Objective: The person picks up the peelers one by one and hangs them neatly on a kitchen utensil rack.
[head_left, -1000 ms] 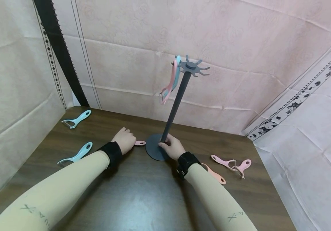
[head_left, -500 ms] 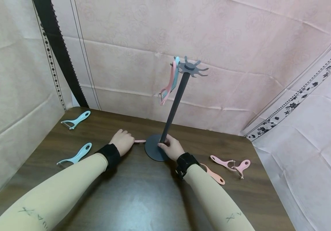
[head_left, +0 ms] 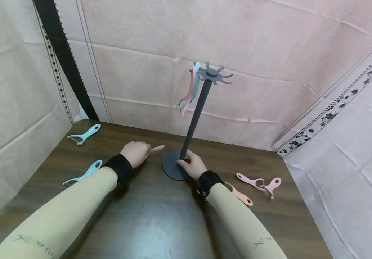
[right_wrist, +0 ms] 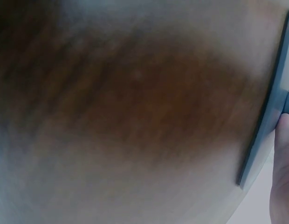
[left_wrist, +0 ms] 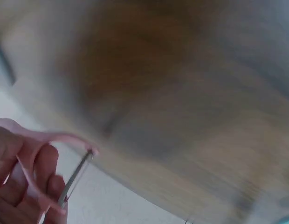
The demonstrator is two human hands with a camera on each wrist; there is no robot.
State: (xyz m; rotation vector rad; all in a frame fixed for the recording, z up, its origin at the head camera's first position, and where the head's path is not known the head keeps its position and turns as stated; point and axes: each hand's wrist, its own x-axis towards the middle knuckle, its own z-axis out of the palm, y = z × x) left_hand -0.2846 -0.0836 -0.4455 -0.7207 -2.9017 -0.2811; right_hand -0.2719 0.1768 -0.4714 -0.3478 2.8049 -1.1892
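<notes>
My left hand [head_left: 136,154] grips a pink Y-shaped peeler [head_left: 156,149], its handle poking out to the right just left of the stand. In the left wrist view the fingers curl round the peeler's forked head [left_wrist: 70,138], with the metal blade [left_wrist: 75,177] facing outward. Low on the post of a dark grey stand [head_left: 196,118], just above its round base [head_left: 172,169], my right hand [head_left: 195,165] holds on with thumb and fingers. From the stand's hooked top hang a pink peeler [head_left: 190,86] and a blue peeler [head_left: 197,81], side by side on the left.
Two blue peelers lie at the left, one farther back [head_left: 86,135] and one nearer [head_left: 90,171], partly behind the left forearm. An orange peeler [head_left: 242,196] lies beside the right forearm. Two pink peelers [head_left: 250,181] touch farther right. Cloth walls [head_left: 140,82] enclose the table.
My left hand has picked the pink peeler up off the table, and its handle has tilted upward. The right hand has stayed on the post.
</notes>
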